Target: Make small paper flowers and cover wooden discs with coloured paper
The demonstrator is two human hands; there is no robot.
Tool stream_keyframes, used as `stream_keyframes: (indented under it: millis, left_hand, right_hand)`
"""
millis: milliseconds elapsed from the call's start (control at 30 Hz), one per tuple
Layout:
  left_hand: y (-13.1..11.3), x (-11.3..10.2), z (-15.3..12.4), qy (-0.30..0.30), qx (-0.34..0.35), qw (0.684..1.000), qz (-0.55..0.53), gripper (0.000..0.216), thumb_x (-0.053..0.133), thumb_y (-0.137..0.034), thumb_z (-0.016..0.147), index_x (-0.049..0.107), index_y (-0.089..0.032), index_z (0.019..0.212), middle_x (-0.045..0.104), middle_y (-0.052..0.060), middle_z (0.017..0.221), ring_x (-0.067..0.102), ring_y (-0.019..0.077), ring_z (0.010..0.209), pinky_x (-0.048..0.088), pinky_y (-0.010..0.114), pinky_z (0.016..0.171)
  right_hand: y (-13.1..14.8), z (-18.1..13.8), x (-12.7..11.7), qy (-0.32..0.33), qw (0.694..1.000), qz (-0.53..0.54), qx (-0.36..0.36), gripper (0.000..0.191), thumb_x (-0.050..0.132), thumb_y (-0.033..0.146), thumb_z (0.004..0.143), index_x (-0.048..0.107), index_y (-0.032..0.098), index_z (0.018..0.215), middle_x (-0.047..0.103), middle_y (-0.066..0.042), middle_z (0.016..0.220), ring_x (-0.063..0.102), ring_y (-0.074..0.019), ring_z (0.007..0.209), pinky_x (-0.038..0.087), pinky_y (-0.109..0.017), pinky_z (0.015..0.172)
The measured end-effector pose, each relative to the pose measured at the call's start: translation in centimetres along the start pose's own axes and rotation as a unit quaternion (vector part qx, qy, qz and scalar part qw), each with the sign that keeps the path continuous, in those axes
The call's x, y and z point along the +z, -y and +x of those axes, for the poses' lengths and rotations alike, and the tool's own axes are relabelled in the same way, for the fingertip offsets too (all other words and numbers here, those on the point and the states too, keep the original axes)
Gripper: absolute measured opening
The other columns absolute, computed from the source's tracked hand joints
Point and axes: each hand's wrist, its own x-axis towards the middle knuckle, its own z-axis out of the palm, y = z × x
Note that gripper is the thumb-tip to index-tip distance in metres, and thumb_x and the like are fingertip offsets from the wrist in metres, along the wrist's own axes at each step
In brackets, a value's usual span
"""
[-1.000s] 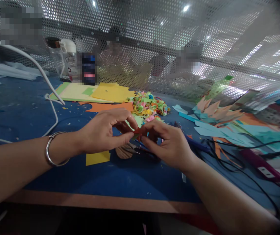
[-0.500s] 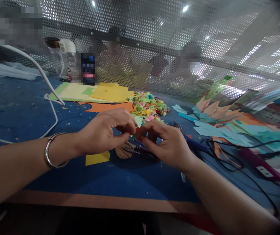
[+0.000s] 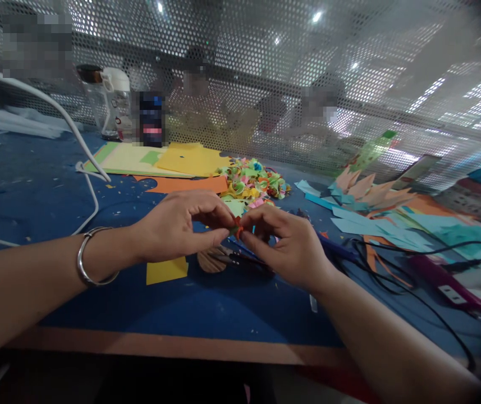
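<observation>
My left hand (image 3: 177,227) and my right hand (image 3: 284,244) meet fingertip to fingertip over the blue table (image 3: 206,306). Between them they pinch a small piece of red-orange paper (image 3: 237,225), mostly hidden by the fingers. A silver bangle (image 3: 91,264) sits on my left wrist. Just below the hands lie a small yellow paper square (image 3: 166,270), a tan fan-shaped paper piece (image 3: 211,261) and a dark thin tool (image 3: 240,259). Behind the hands is a heap of curled colourful paper bits (image 3: 252,182).
Yellow, green and orange paper sheets (image 3: 168,163) lie at the back left near a clear bottle (image 3: 111,104) and a white cable (image 3: 84,163). Cyan and peach paper cut-outs (image 3: 375,207) and black cables (image 3: 412,275) crowd the right. A perforated screen (image 3: 265,73) with people behind closes the far side.
Both hands stay in place; the fingertips have closed tighter on the red-orange paper and shifted slightly while working it.
</observation>
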Motion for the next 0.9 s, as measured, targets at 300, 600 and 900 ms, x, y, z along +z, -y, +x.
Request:
stream_keyframes:
  millis: [300,600,900]
  left_hand:
    - [0.2,0.0,0.1,0.006,-0.011,1.000,-0.004,0.012,0.068,-0.022,0.080,0.072,-0.017,0.090,0.077,0.005,0.092,0.071,0.0174,0.088,0.057,0.026,0.074]
    - [-0.1,0.7,0.1,-0.036,0.002,0.999,0.036,0.012,0.061,-0.016,0.078,0.071,-0.018,0.083,0.076,0.003,0.084,0.070,0.0148,0.079,0.054,0.025,0.072]
    - [-0.1,1.9,0.0,-0.083,-0.014,0.993,0.083,0.012,0.061,-0.013,0.074,0.070,-0.015,0.081,0.074,0.003,0.079,0.066,0.0132,0.071,0.050,0.025,0.068]
  right_hand:
    - [0.1,0.1,0.0,0.003,1.000,-0.016,-0.003,0.003,0.061,0.017,0.087,0.062,0.018,0.090,0.061,0.002,0.075,0.051,-0.0067,0.055,0.042,-0.020,0.052]
    - [-0.2,0.0,0.2,0.015,1.000,-0.018,0.010,0.004,0.060,0.019,0.087,0.062,0.019,0.091,0.064,-0.001,0.081,0.056,-0.0097,0.062,0.045,-0.023,0.057]
    - [-0.1,0.3,0.4,0.004,0.999,-0.031,0.017,0.004,0.060,0.018,0.086,0.062,0.018,0.089,0.063,0.000,0.077,0.054,-0.0098,0.060,0.044,-0.023,0.057]
